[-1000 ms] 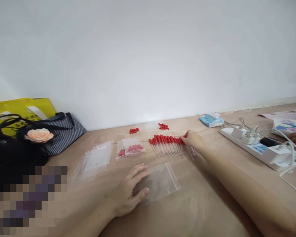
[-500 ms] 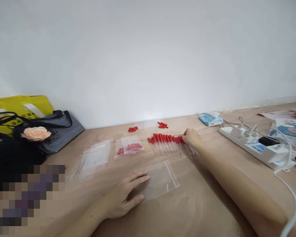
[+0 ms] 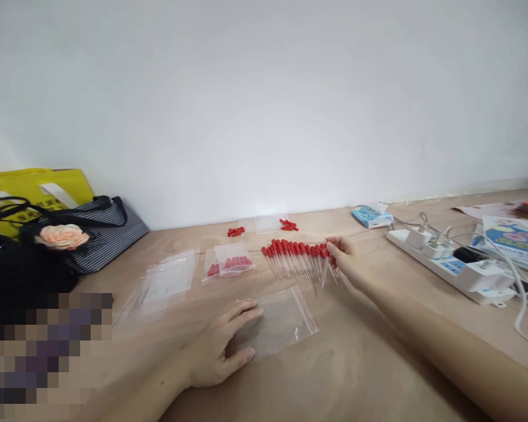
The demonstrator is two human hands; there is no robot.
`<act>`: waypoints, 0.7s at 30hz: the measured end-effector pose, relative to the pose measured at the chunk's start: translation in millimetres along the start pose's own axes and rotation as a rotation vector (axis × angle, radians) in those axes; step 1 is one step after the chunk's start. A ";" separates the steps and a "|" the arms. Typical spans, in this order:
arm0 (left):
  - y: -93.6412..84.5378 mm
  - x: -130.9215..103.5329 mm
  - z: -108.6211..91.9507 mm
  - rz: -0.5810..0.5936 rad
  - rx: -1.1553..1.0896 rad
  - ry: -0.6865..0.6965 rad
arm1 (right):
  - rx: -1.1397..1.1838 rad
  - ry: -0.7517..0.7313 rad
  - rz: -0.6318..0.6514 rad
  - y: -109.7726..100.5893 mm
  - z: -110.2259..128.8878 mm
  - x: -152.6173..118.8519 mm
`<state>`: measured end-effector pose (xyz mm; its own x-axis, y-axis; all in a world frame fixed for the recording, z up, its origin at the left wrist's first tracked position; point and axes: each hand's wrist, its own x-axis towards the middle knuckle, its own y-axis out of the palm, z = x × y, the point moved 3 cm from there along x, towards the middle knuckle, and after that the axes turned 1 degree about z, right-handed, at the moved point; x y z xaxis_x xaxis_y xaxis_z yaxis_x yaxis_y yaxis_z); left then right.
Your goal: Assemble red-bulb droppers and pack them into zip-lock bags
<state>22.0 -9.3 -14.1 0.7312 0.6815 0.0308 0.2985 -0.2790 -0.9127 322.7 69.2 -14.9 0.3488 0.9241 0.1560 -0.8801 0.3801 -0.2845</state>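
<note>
My left hand (image 3: 222,343) lies with fingers stretched over the left side of a clear zip bag (image 3: 281,319), its zip edge to the right. At the right end of a row of glass droppers with red rubber bulbs (image 3: 290,252), my right hand (image 3: 341,255) pinches one dropper (image 3: 324,274) by its bulb, the glass tube pointing down. Fingers partly hide that bulb. Left of the row lie overlapping zip bags (image 3: 231,262) with red bulbs inside. A stack of flat zip bags (image 3: 169,278) lies farther left.
Two small piles of red bulbs (image 3: 236,232) lie near the wall, with clear plastic between them. A blue tissue pack (image 3: 372,216), a white power strip (image 3: 449,264) with cables, and papers (image 3: 514,237) are at right. A striped bag (image 3: 110,234) and yellow bag (image 3: 35,187) stand left.
My right hand has drawn slightly toward me, and a dropper now hangs tilted from its fingers, apart from the row's line. My left hand has stayed on the bag.
</note>
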 end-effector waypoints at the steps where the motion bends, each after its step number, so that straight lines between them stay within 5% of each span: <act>1: -0.3 0.4 -0.3 0.002 -0.001 0.000 | 0.163 0.001 0.033 4.1 -2.7 -10.1; 5: -3.0 2.3 -3.7 0.027 -0.001 -0.001 | 0.508 0.107 0.017 14.0 -13.9 -35.3; 14: -3.2 3.0 -4.5 0.042 0.008 -0.021 | 0.722 0.240 0.038 25.4 -17.7 -46.5; 18: 2.6 1.8 3.4 0.014 0.002 -0.009 | 0.747 0.304 0.177 29.2 -12.7 -58.1; 21: 4.8 1.4 5.9 -0.018 -0.009 0.006 | 0.679 0.318 0.399 30.1 -9.3 -64.7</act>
<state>20.8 -5.7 -20.8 0.7292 0.6825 0.0493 0.3169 -0.2730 -0.9083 276.6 21.2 -42.3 -0.0445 0.9895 -0.1377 -0.9235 0.0118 0.3835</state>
